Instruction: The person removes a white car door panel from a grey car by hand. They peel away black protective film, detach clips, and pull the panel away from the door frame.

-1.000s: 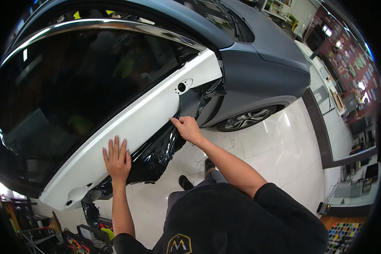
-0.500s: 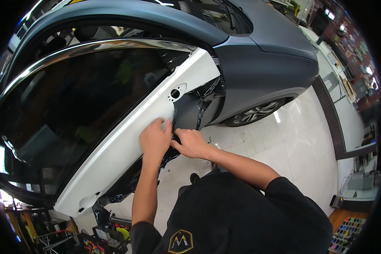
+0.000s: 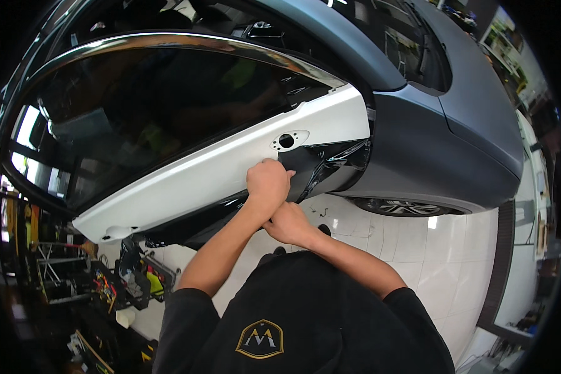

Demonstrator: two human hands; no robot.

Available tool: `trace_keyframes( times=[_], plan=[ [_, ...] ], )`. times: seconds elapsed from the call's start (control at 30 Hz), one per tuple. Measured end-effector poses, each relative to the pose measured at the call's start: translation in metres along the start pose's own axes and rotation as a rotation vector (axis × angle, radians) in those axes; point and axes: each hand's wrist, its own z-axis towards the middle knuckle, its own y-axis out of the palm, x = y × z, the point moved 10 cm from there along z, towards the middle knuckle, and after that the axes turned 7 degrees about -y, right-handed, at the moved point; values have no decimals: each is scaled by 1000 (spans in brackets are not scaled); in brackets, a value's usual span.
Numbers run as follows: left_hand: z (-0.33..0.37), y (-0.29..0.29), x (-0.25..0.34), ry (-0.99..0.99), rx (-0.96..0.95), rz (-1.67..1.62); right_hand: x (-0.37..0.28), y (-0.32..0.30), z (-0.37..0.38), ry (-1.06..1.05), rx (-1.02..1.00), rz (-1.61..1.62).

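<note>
Left hand (image 3: 268, 184): fingers bent inward at the lower edge of the white door panel (image 3: 187, 185) — whether they pinch film cannot be determined. Right hand (image 3: 288, 224): fingers curled, directly below the left and overlapping its wrist in view; its grip is likewise hidden. Glossy black film (image 3: 199, 221) hangs along the panel's lower edge, bunched at the front corner beside the grey fender (image 3: 430, 149). The left forearm obstructs part of it. A round opening (image 3: 286, 141) sits above the hands — front wheel (image 3: 405, 207) to their right.
</note>
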Motion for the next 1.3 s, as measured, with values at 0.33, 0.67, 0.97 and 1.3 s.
trace_keyframes(
  times=[0.33,0.67,0.97,1.3],
  plan=[
    [19,-11,7,-70,-151,90,5,6,-2,-135,-21,89],
    [15,2,0,144,-38,20,15,3,5,-174,-115,123],
    [-5,21,11,331,22,-24,37,-217,17,-170,218,79],
    [-10,15,22,-39,-17,111,15,-249,64,-728,538,-491]
  ],
)
